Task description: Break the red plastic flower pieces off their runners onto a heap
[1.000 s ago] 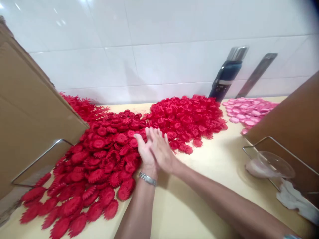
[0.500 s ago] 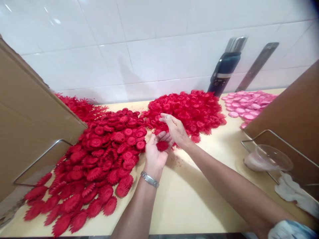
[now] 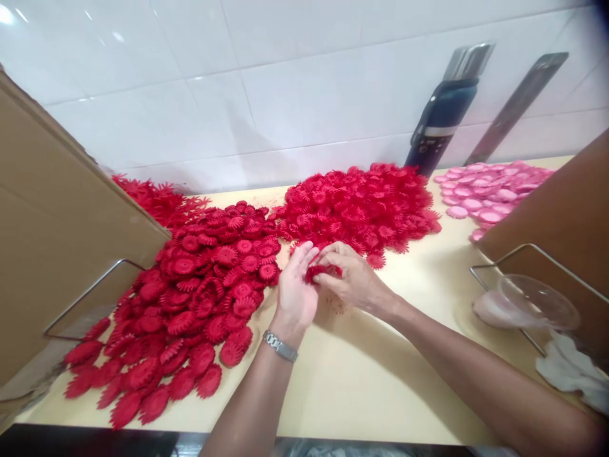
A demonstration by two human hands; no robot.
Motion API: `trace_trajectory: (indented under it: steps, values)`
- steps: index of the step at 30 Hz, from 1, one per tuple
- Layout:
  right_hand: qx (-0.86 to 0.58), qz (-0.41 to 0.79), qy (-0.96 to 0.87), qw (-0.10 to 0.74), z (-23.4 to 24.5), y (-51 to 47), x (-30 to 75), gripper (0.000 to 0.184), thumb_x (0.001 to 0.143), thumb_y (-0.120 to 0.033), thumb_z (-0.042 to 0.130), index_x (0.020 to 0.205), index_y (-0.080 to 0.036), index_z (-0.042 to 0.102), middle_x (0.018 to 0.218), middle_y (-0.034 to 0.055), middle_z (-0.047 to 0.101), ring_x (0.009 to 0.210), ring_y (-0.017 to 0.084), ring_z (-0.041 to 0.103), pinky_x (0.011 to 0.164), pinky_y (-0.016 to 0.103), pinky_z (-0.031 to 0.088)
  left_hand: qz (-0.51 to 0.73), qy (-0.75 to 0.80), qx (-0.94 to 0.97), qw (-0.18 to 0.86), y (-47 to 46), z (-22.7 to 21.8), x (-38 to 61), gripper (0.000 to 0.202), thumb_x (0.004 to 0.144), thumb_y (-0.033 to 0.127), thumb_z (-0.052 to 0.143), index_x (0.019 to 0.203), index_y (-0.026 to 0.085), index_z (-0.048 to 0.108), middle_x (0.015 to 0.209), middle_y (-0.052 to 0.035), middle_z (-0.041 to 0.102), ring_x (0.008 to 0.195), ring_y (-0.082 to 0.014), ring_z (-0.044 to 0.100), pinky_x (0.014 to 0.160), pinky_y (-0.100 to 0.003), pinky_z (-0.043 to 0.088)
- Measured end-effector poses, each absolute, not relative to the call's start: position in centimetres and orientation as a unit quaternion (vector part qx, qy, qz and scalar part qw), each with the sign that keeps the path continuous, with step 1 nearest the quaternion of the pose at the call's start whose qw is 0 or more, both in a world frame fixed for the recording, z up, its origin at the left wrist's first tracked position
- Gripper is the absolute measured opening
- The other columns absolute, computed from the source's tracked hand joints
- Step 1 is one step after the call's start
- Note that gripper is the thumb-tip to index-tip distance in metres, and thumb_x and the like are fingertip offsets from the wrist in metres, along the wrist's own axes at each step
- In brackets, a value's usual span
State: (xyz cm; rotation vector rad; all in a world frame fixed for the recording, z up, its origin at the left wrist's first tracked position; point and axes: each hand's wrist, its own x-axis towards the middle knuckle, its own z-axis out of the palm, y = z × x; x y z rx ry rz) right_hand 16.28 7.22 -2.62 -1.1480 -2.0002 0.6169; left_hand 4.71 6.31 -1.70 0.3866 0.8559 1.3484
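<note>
Over the middle of the table, my left hand (image 3: 295, 292) is partly curled with its palm turned up, cradling a red notched flower-shaped disc (image 3: 314, 273). My right hand (image 3: 354, 279) grips the same disc from the right with bent fingers, which cover part of it. To the left lies a large heap of red scalloped discs (image 3: 190, 311). Just behind my hands is a second heap of red frilled flower pieces (image 3: 356, 206). Red spiky pieces (image 3: 159, 202) are piled at the back left.
Cardboard boxes flank the table, one on the left (image 3: 61, 241) and one on the right (image 3: 561, 235), each beside a bent wire frame. A dark blue flask (image 3: 442, 117), pink discs (image 3: 497, 190), a clear plastic cup (image 3: 528, 304) and crumpled white tissue (image 3: 566, 368) are on the right.
My right hand has come down from above my left palm and now grips the red disc there. My left fingers have curled up around it. The view has shifted slightly.
</note>
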Motion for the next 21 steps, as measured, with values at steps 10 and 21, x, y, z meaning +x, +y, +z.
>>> trace_trajectory:
  steps: [10,21]
  values:
    - [-0.464,0.212,-0.810,0.289,-3.1,6.3,17.7,0.022,0.085,-0.018,0.047,0.072,-0.017,0.065,0.066,0.0023,0.054,0.066,0.014,0.049,0.061,0.026,0.037,0.536,0.433,0.283,0.667,3.8,-3.5,4.3,0.026,0.064,0.006,0.060,0.089,0.012,0.064,0.081,-0.0052,0.067,0.074,-0.0145,0.064,0.069,-0.027,0.053]
    - [-0.452,0.276,-0.775,0.344,-2.7,6.4,18.6,0.021,0.085,-0.020,0.046,0.075,-0.016,0.064,0.075,0.0032,0.060,0.069,0.013,0.055,0.064,0.026,0.043,0.531,0.417,0.292,0.678,2.9,-3.7,3.4,0.029,0.062,0.001,0.052,0.086,0.014,0.061,0.092,-0.0060,0.066,0.079,-0.0160,0.065,0.073,-0.031,0.053]
